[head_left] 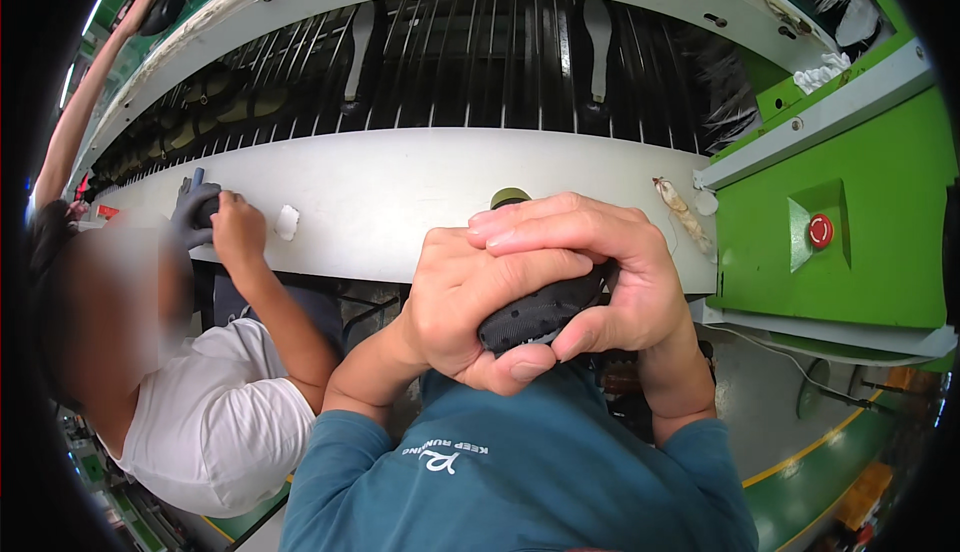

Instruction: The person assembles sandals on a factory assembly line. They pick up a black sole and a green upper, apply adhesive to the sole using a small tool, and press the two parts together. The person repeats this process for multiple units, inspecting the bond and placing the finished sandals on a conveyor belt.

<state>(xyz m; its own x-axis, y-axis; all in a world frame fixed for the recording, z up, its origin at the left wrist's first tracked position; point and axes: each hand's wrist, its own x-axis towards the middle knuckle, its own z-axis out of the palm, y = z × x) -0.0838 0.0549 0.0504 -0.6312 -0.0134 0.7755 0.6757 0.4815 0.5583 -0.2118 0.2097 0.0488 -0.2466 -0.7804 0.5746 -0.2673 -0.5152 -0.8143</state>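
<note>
Both my hands are closed around a black shoe (540,314) of dotted mesh fabric, held in front of my chest over the table's near edge. My left hand (462,297) wraps it from the left, its thumb under the near end. From the right, my right hand (630,262) curls over it, its fingers lying across the back of my left hand. Most of the shoe is hidden by my fingers. Just beyond my knuckles shows a round olive-green end (510,196); whether it belongs to the shoe I cannot tell.
Past the white table (400,167) runs a rod conveyor (470,62) bearing dark shoes with grey soles (598,52). A green machine housing (840,252) with a red button (821,231) stands right. At left, a co-worker in white (215,422) handles a dark item. A cream roll (683,214) lies right.
</note>
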